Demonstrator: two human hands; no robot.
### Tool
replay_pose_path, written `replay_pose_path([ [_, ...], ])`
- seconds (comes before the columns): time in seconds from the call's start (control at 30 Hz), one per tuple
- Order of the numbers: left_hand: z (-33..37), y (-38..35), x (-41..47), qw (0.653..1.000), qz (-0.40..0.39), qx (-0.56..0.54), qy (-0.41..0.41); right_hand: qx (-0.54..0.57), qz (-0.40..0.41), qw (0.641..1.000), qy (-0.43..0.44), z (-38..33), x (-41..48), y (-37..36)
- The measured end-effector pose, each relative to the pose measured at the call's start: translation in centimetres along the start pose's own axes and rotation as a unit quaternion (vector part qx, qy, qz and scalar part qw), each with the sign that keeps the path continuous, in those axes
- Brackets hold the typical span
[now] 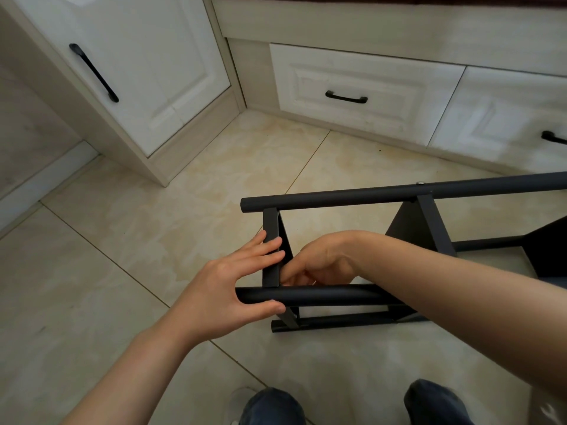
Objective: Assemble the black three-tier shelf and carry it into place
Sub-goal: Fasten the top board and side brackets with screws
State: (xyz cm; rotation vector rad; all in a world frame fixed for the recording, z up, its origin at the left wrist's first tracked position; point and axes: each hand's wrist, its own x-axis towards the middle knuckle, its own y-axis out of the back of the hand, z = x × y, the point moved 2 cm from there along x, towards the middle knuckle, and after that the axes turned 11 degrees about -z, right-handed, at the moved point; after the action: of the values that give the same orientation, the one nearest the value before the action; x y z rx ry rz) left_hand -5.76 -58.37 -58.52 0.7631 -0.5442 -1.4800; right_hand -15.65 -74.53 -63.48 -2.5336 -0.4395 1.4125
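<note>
Head view: black tubular shelf [337,200] lies sideways, left hand [227,285] spread on it, right hand [319,262] curled, hold unclear.

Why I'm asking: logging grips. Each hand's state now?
Left hand: open, fingers flat against the black shelf.
Right hand: curled inside the shelf; grip cannot be told.
</note>
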Motion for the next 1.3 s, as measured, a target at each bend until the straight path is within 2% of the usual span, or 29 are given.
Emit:
replay_pose_path([
  [0.23, -0.3, -0.1, 0.0, 1.0, 0.0, -0.015, 0.003, 0.033, -0.011, 0.997, 0.071, 0.4, 0.1, 0.2],
  [0.63, -0.8, -0.8, -0.2, 0.999, 0.012, -0.031, -0.006, 0.033, -0.026, 0.999, -0.013, -0.5, 0.2, 0.2],
  [0.73, -0.8, -1.6, -0.7, 0.997, 0.037, -0.064, 0.023, 0.006, -0.005, 1.0, 0.004, -0.5, -0.3, -0.2],
  [0.9, -0.5, -3.5, -1.8, 0.978, 0.121, -0.154, 0.07, -0.01, 0.044, 0.995, 0.086, 0.2, -2.2, -1.3],
  [0.97, -0.3, -4.4, -2.2, 0.958, 0.161, -0.219, 0.089, -0.054, 0.066, 0.993, 0.086, 0.5, -3.9, -1.6],
  [1.03, -0.1, -5.1, -2.6, 0.924, 0.206, -0.296, 0.126, -0.103, 0.098, 0.987, 0.073, 0.7, -5.9, -1.9],
  [1.13, 0.5, -6.4, -3.0, 0.867, 0.249, -0.39, 0.183, -0.224, 0.168, 0.959, 0.04, 1.4, -8.4, -2.4],
  [1.23, 1.4, -8.0, -2.9, 0.791, 0.242, -0.512, 0.232, -0.325, 0.204, 0.923, 0.028, 2.3, -9.7, -3.5],
  [1.3, 2.2, -8.6, -2.6, 0.766, 0.212, -0.559, 0.236, -0.341, 0.217, 0.914, 0.032, 2.8, -10.0, -4.1],
])
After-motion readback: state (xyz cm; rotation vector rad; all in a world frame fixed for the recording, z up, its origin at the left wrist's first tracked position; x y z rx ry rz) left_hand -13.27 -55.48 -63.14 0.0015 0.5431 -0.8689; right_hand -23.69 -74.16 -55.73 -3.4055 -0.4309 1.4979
